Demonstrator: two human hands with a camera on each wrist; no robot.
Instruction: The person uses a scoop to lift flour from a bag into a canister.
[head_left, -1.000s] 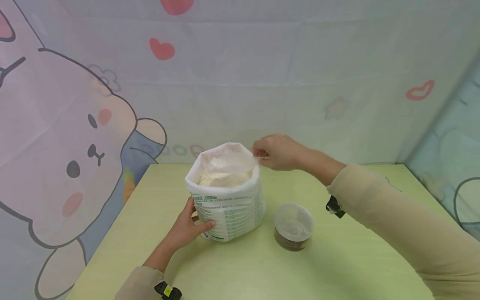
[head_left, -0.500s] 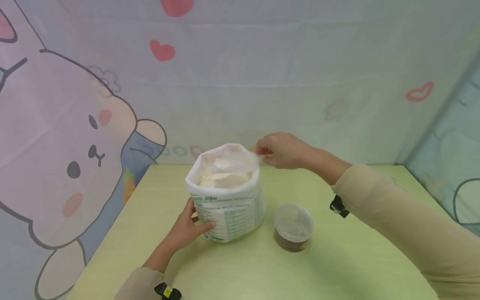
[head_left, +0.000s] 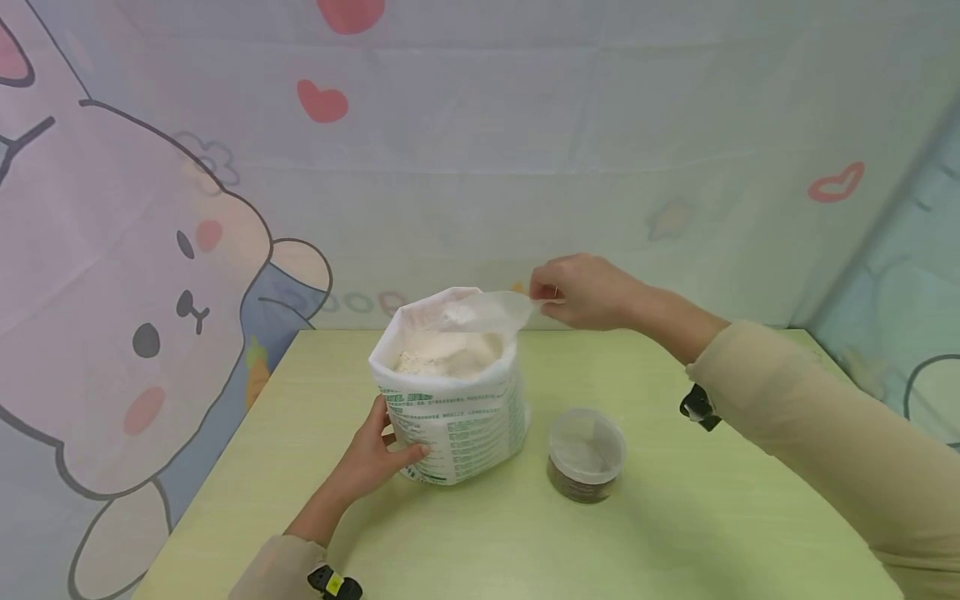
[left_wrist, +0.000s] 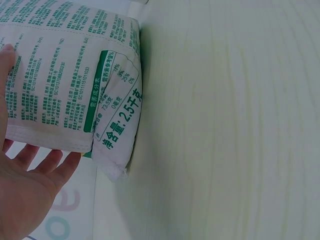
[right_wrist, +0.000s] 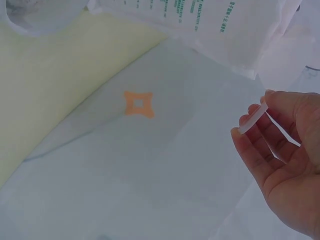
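A white bag of flour [head_left: 480, 433] with green print stands on the table, its top rolled down, pale powder [head_left: 450, 354] showing inside. My left hand [head_left: 375, 454] holds its left side, thumb on the front face and fingers round the edge. In the left wrist view the hand [left_wrist: 35, 185] touches the printed bag [left_wrist: 50, 75]. Above the bag's right rim, a translucent plastic scoop [head_left: 497, 312] hangs with its bowl over the mouth. My right hand [head_left: 588, 292] pinches its handle [right_wrist: 252, 120] between thumb and fingers; the right wrist view shows this grip closely.
A clear round tub [head_left: 587, 446] with a brownish lower band stands on the table right of the bag. The pale green-yellow table [head_left: 712, 500] ends at a printed cloth backdrop [head_left: 675, 108] behind. Another cloth panel [head_left: 915, 317] borders the right side.
My right hand has moved right and slightly up, bringing the scoop up to the bag's right rim, where more of it shows. The left hand, bag and tub stay put.
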